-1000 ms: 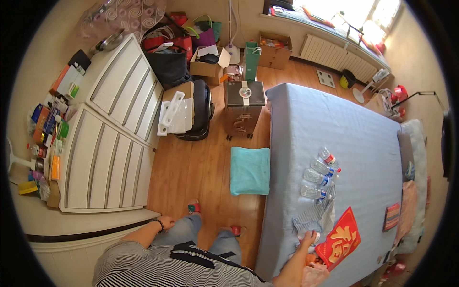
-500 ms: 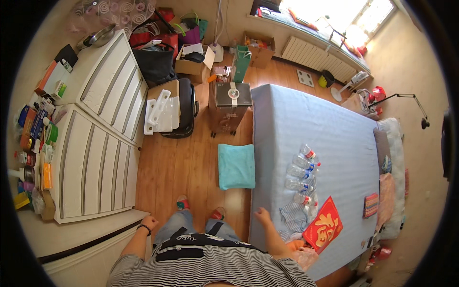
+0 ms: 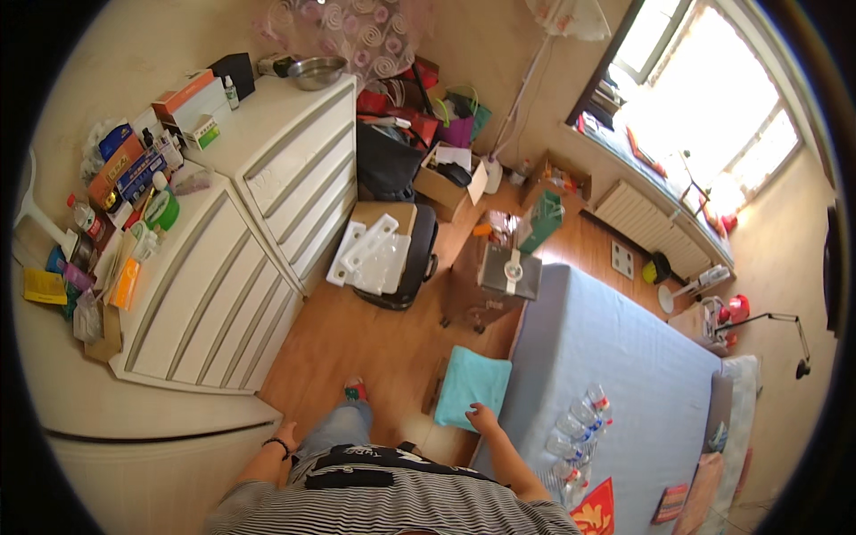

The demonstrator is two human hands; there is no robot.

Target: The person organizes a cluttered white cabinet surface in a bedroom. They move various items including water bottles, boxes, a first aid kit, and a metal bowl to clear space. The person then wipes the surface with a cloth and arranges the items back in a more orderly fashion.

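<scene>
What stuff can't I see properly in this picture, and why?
In the head view:
Outside the window: washed out by glare.
Under the turquoise cloth: mostly covered by it.
Whether the right hand touches that cloth: from above, they just overlap.
The red sheet: cut off by the bottom edge.

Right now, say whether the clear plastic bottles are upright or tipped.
Tipped: the clear plastic bottles lie sideways on the blue bed, long sides showing.

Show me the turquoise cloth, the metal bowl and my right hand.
Turquoise cloth (image 3: 474, 382), head view: middle of its top.
Metal bowl (image 3: 318, 81), head view: outer wall.
Right hand (image 3: 482, 417), head view: its middle.
</scene>
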